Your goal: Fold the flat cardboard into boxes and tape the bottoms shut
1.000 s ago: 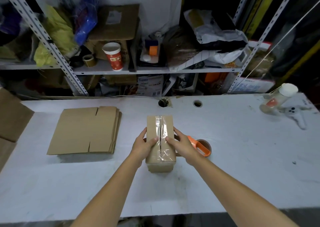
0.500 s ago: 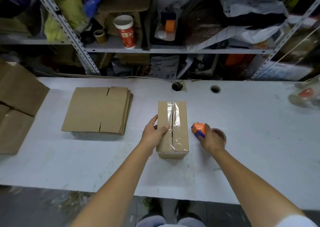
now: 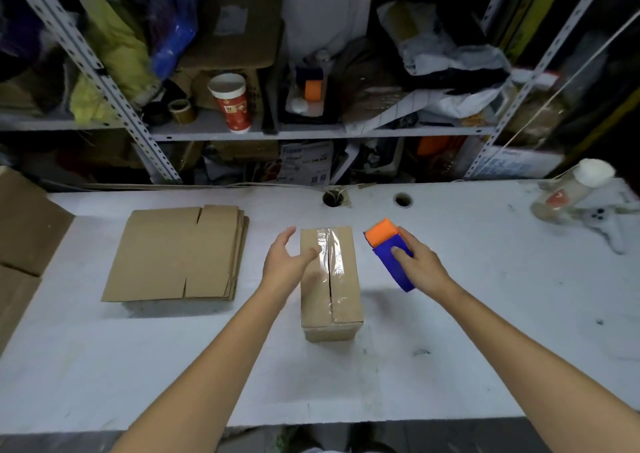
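A: Where's the box?

B: The box stands bottom up in the middle of the desk, between both arms. A clear strip of tape runs along its centre seam.

A: And the hands?

B: The left hand is spread wide at the box's left edge. Its thumb touches the top and it grips nothing. The right hand is wrapped round the dispenser, just beside the box's far right corner.

A: What's the step, then?

B: I'd judge the seam is taped and needs either a second strip or a rub-down. To do it well, lay the left hand flat on top to pin the box. Draw the dispenser straight along the seam, carry the tape over both end edges, then press it down.

A: Why press?

B: The tape is glossy and wrinkled, and the glints suggest it's standing off the board. Matte corrugated card likely needs firm pressure before the film grips. A dark line shows along the seam toward the near end, so it may gape there.

A: Anything else?

B: The flats lie stacked left of the box, well apart, with slots cut in their edges. The box is a narrow block that probably slides easily. The dispenser looks like hard plastic, with an orange head and a blue body.
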